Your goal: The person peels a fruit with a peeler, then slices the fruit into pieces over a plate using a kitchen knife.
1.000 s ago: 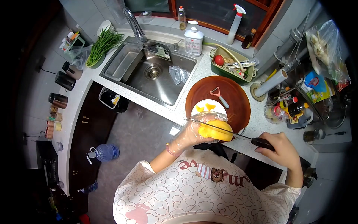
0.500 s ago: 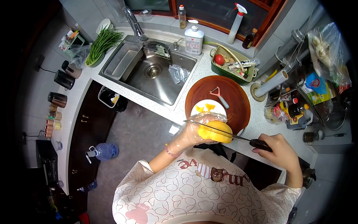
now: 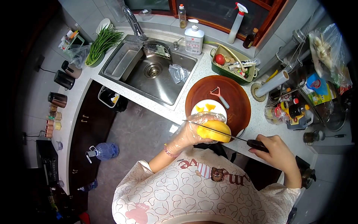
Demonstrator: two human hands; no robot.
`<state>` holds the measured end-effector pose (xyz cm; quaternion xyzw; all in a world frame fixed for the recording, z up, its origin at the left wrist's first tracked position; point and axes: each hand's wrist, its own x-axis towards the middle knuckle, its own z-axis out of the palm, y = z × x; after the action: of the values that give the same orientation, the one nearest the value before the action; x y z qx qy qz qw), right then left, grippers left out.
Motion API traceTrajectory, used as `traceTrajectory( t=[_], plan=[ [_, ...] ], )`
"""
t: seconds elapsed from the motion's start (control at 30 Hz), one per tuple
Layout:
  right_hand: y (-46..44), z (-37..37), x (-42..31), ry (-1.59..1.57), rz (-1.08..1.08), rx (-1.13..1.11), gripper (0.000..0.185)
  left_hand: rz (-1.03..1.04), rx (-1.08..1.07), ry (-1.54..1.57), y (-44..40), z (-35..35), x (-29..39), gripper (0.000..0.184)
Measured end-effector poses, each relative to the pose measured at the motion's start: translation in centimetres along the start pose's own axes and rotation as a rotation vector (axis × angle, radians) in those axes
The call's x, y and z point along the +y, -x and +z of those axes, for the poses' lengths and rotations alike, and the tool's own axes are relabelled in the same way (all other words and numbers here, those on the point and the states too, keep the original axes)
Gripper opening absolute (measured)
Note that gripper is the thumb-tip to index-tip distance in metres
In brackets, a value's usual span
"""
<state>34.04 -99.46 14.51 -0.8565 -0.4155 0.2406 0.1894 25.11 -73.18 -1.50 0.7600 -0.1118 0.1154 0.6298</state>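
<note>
A peeled yellow fruit (image 3: 220, 135) rests in my left hand (image 3: 188, 134), which wears a clear plastic glove and has its fingers wrapped round it. My right hand (image 3: 275, 149) grips the dark handle of a knife (image 3: 238, 138); the long blade lies across the top of the fruit. Just beyond my left hand, a white plate (image 3: 220, 108) carries a few yellow pieces. The plate sits on a round brown board (image 3: 240, 97), and a peeler (image 3: 222, 100) with a pale handle lies on the board behind it.
A steel sink (image 3: 164, 89) with a plastic bag in it lies to the left. Behind the board stand a green basket (image 3: 233, 76) holding a tomato, and a white pump bottle (image 3: 194, 40). Green stalks (image 3: 101, 46) fill a bowl at far left. Sauce bottles (image 3: 296, 110) are at right.
The knife and my right hand have shifted slightly left and down. The fruit in my left hand has also moved a little left.
</note>
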Motion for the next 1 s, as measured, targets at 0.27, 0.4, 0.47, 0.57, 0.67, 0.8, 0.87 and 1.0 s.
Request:
traceTrajectory(
  t=[0.27, 0.4, 0.47, 0.57, 0.67, 0.8, 0.87, 1.0],
  plan=[
    [-1.1, -0.2, 0.2, -0.118, 0.030, -0.039, 0.025, 0.019, 0.037, -0.063, -1.0, -0.2, 1.0, 0.055],
    [-1.1, -0.7, 0.4, -0.141, -0.031, -0.003, 0.024, -0.077, 0.028, 0.104, -1.2, 0.2, 0.6, 0.052],
    [-0.8, -1.3, 0.3, -0.173, -0.041, 0.031, 0.022, -0.151, 0.026, 0.165, -0.8, 0.5, -0.8, 0.052],
    [0.1, -2.0, 0.4, -0.295, -0.028, 0.136, 0.018, -0.111, 0.129, 0.117, -1.1, 1.2, -1.2, 0.052],
    [1.3, -1.3, 0.4, -0.608, 0.101, 0.225, 0.014, 0.013, 0.240, 0.042, -1.6, 1.7, -0.4, 0.059],
    [2.4, 0.8, -1.8, -0.788, 0.211, 0.331, 0.009, 0.138, 0.395, -0.055, -1.9, 2.6, -1.5, 0.059],
    [2.5, 2.4, -2.4, -0.845, 0.175, 0.342, 0.008, 0.136, 0.473, -0.103, -2.0, 3.0, -1.6, 0.057],
    [1.8, 6.1, -2.4, -0.413, 0.067, 0.346, 0.015, 0.172, 0.605, -0.229, -2.8, 3.1, -0.6, 0.054]
  ],
)
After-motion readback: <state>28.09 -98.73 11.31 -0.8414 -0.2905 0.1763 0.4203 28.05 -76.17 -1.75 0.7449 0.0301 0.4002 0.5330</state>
